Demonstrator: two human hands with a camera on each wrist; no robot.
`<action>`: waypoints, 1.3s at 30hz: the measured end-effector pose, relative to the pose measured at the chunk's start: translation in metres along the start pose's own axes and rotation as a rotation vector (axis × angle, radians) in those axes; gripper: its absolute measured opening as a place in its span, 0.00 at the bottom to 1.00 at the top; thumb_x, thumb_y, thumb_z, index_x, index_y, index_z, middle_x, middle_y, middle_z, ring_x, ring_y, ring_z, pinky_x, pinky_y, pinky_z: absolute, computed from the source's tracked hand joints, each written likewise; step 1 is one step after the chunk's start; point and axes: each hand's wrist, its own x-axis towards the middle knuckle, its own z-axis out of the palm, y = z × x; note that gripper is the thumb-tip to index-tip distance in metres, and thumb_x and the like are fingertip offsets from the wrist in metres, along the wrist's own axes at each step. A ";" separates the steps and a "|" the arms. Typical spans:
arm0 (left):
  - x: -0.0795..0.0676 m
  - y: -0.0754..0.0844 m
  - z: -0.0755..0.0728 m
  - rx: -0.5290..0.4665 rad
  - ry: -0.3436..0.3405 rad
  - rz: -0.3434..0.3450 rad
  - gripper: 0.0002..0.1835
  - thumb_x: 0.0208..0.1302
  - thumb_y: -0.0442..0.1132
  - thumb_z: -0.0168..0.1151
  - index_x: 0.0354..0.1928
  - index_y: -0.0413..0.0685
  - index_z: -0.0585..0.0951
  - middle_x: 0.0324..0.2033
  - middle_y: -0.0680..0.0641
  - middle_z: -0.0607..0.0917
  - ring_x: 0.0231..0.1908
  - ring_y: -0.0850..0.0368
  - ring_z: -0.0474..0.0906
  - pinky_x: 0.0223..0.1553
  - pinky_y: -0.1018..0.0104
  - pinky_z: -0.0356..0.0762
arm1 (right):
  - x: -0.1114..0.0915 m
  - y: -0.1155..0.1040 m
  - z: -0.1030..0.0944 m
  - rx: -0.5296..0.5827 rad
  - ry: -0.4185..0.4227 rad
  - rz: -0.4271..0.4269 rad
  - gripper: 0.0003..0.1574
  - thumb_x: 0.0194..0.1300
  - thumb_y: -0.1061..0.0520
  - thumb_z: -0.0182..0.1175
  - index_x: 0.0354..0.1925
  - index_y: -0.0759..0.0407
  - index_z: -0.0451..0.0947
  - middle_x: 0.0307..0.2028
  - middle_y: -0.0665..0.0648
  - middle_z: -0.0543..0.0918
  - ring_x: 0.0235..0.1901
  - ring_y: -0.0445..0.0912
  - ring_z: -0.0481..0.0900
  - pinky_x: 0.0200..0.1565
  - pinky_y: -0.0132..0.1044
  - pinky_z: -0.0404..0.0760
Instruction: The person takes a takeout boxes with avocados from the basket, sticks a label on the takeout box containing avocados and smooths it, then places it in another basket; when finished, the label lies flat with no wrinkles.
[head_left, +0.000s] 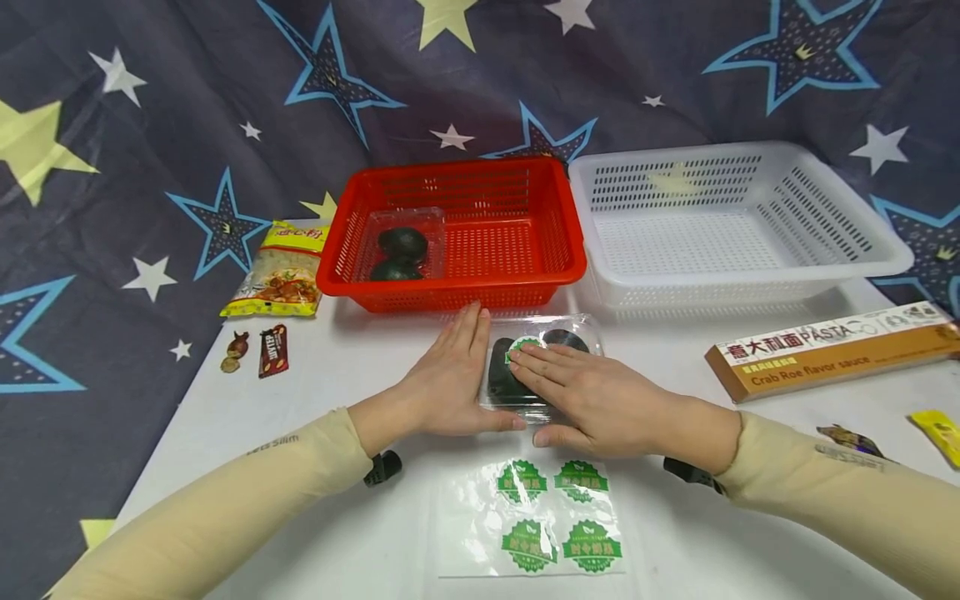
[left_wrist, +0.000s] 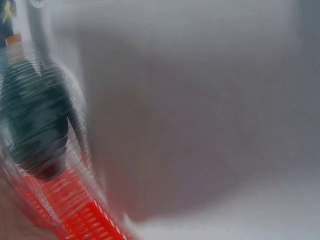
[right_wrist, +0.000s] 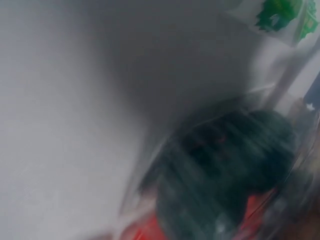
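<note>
A clear plastic box (head_left: pixel 585 323) holding dark green avocados (head_left: pixel 504 371) lies on the white table in front of me. On its lid sits a round green-and-white sticker (head_left: pixel 527 343). My right hand (head_left: pixel 600 398) lies across the lid with straight fingers, fingertips on the sticker. Along the box's left side rests my left hand (head_left: pixel 446 387), fingers extended forward and thumb by the near edge. Through ridged plastic, the left wrist view shows dark avocados (left_wrist: pixel 37 110); the right wrist view shows the blurred avocados (right_wrist: pixel 210 175) too.
Behind stand a red basket (head_left: pixel 457 292) with another avocado box (head_left: pixel 431 218), and a white basket (head_left: pixel 735 271). A sticker sheet (head_left: pixel 468 525) lies nearest me. Left are a yellow food bag (head_left: pixel 281 271) and small wrappers (head_left: pixel 273 350); right, a pasta box (head_left: pixel 825 354) and a yellow packet (head_left: pixel 937 433).
</note>
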 end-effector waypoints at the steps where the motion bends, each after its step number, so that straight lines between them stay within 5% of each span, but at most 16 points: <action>1: 0.000 0.000 0.000 -0.002 0.000 0.001 0.70 0.46 0.81 0.49 0.73 0.34 0.37 0.73 0.35 0.36 0.73 0.45 0.30 0.71 0.55 0.37 | 0.002 -0.002 0.001 0.007 -0.002 -0.005 0.48 0.69 0.30 0.42 0.69 0.65 0.59 0.70 0.60 0.60 0.69 0.52 0.58 0.67 0.47 0.58; 17: 0.001 -0.001 -0.003 0.024 -0.004 0.021 0.71 0.45 0.82 0.48 0.73 0.33 0.39 0.73 0.34 0.39 0.73 0.43 0.35 0.71 0.53 0.40 | 0.008 -0.016 0.006 0.092 -0.067 0.059 0.50 0.70 0.31 0.40 0.72 0.68 0.50 0.73 0.62 0.51 0.72 0.53 0.47 0.69 0.48 0.52; 31: 0.000 -0.001 -0.003 0.015 -0.004 0.004 0.71 0.44 0.82 0.50 0.73 0.33 0.40 0.73 0.35 0.41 0.73 0.44 0.37 0.71 0.54 0.41 | -0.029 -0.005 -0.001 0.084 0.018 0.016 0.47 0.65 0.40 0.57 0.70 0.66 0.57 0.70 0.60 0.60 0.69 0.52 0.58 0.68 0.43 0.57; 39: 0.002 -0.002 -0.001 -0.070 -0.007 0.035 0.71 0.44 0.79 0.54 0.73 0.34 0.38 0.73 0.35 0.38 0.73 0.44 0.32 0.71 0.54 0.37 | -0.016 0.001 -0.003 0.137 -0.005 0.010 0.44 0.70 0.39 0.50 0.70 0.67 0.56 0.70 0.61 0.60 0.69 0.53 0.58 0.67 0.47 0.58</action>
